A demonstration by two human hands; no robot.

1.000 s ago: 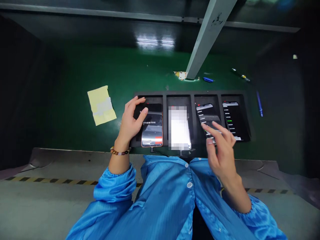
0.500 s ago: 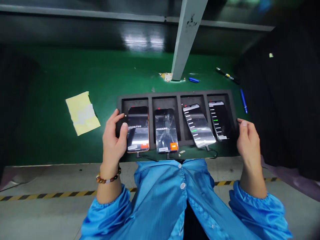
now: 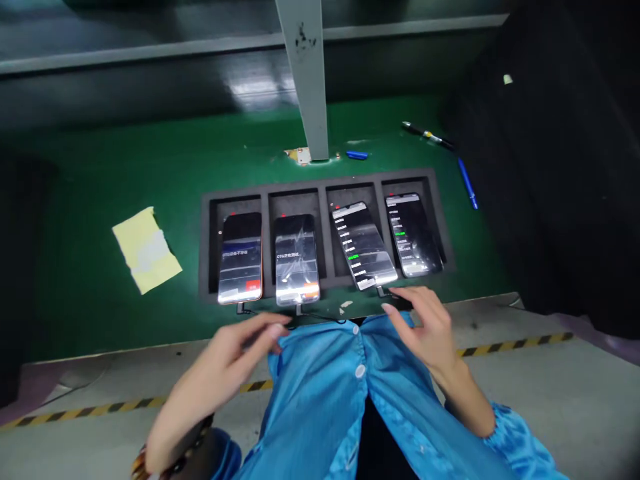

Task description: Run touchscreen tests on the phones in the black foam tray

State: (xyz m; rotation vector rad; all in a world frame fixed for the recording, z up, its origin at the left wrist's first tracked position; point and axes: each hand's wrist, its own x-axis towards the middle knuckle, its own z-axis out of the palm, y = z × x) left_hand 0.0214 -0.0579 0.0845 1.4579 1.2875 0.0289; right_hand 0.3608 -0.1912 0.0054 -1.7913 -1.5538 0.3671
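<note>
A black foam tray (image 3: 323, 193) with a row of compartments holds several smartphones. The leftmost phone (image 3: 240, 260) and the second phone (image 3: 297, 257) show dark screens with a line of text. The third phone (image 3: 364, 245) lies tilted, its lower end over the tray's front edge; the rightmost phone (image 3: 414, 233) also shows a list. Short black cables plug into the lower ends of at least three phones. My left hand (image 3: 237, 357) is open by the cable (image 3: 320, 317) below the second phone. My right hand (image 3: 427, 327) is open, thumb and forefinger apart beside the third phone's cable plug (image 3: 381, 291).
The green table (image 3: 95, 267) ends just in front of the tray. A yellow paper (image 3: 145, 250) lies at left. Behind the tray stand a grey post (image 3: 307, 87) and a blue cap (image 3: 357, 155). A black pen (image 3: 427, 135) and a blue pen (image 3: 467, 183) lie at right, near dark cloth.
Both hands have let go of the tray's ends and moved inward and toward me, to the cables at the phones' lower ends. The view has shifted and tilted a little.
</note>
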